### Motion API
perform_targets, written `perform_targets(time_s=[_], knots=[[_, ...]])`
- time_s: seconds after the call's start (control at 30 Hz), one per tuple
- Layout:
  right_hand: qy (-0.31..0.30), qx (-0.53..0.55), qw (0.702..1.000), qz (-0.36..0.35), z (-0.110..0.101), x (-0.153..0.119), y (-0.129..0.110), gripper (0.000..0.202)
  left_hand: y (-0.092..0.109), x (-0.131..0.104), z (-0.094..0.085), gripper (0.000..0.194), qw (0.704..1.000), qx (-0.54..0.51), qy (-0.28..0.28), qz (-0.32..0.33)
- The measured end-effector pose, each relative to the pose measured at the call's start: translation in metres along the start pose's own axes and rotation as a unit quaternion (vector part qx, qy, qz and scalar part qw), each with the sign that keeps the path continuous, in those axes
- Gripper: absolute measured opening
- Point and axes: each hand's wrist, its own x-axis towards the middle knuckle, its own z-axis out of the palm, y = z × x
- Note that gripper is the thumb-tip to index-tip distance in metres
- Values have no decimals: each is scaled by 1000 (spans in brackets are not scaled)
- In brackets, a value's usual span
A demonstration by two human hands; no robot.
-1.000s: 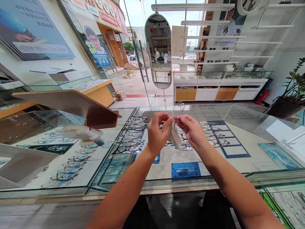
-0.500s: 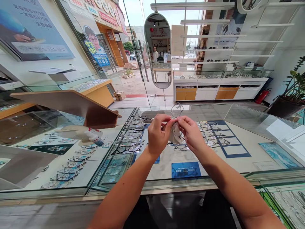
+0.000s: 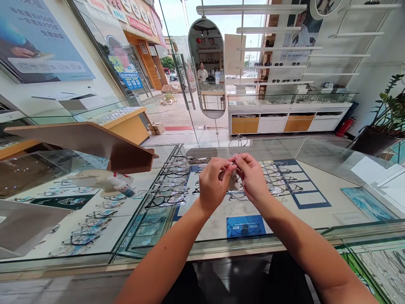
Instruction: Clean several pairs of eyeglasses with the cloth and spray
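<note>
L hand [image 3: 214, 181] & R hand [image 3: 251, 175] pinch thin grey round-rimmed glasses [image 3: 235, 145] above clear-glass tabletop [image 3: 218, 221]; L prob. w/ beige cloth [image 3: 233, 185] too.

The 1 head camera looks from behind and above the glass counter [image 3: 217, 230], facing forward and tilted down across it, with the 2 forearms [image 3: 177, 240] crossing the lower edge and the left hand [image 3: 213, 181] and right hand [image 3: 251, 175] near the lens, just below mid-picture. Its view is wide, reaching from the poster [image 3: 41, 42] in the upper left corner to the potted plant [image 3: 387, 114] at the right edge. Beyond the counter it takes in the oval mirror [image 3: 207, 71] and the white cabinet [image 3: 272, 123], while dark-clad legs [image 3: 182, 287] show at the bottom.
</note>
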Motion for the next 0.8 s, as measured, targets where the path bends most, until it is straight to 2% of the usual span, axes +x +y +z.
perform_targets(time_s=[0.2,0.3,0.37,0.47,0.6,0.7,0.8], knots=[[25,9,1000,-12,0,1,-2,40,5,-1,2,16,998,-42,-34,9],[36,21,999,-11,1,1,-3,40,9,-4,3,15,992,-101,-42,-70],[35,28,999,-13,1,2,-4,41,10,-5,5,21,981,-141,-37,-128],[25,24,999,-17,1,1,-3,39,9,-6,9,31,967,-183,-32,-172],[21,28,999,-16,0,2,-3,37,5,-6,11,35,950,-204,-27,-235],[18,39,999,-13,-1,3,-4,38,-1,-2,10,42,909,-254,-48,-327],[6,42,999,-15,-4,5,-4,36,-6,4,4,47,836,-316,-142,-425]])
